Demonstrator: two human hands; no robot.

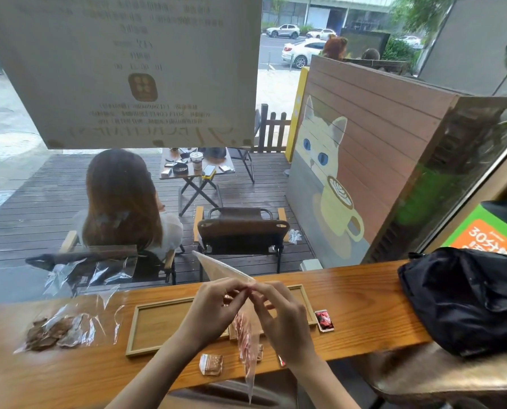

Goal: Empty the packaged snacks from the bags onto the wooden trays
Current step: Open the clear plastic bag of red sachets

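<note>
Bag in hand: we hold a clear bag (245, 332) of red snack packets above the tabletop (364, 293), between the two wooden trays (160, 323).
Left grip: the left hand (217, 302) pinches the bag's top edge.
Right grip: the right hand (279, 314) pinches the same edge, fingertips touching the left's.
Handling: we judge the film thin, limp and slippery, the contents light; take hold at the mouth.
Other bag: a brown-snack bag (60, 329) lies to the left.

Bright daylight, perhaps slight blur, warped edges
</note>
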